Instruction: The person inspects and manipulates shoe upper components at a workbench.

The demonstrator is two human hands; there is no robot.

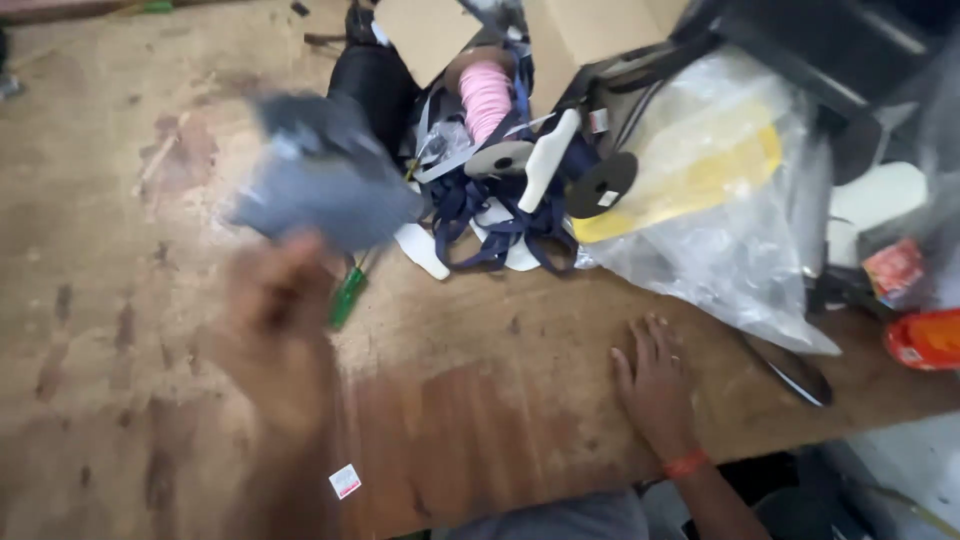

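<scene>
My left hand (280,330) is raised over the worn wooden table (480,400) and blurred by motion. It holds up a grey piece of material (325,185), also blurred, at the table's middle left. My right hand (655,385) lies flat on the table near the front edge, fingers spread, holding nothing. A red band circles its wrist. Just beyond the grey piece lies a green-handled tool (347,297).
A heap at the back holds dark blue straps (500,215), a pink thread spool (487,95), a black disc (600,185), cardboard pieces (425,30) and a clear plastic bag with yellow contents (700,170). Orange packets (925,335) lie at right. A small sticker (344,481) sits near the front edge.
</scene>
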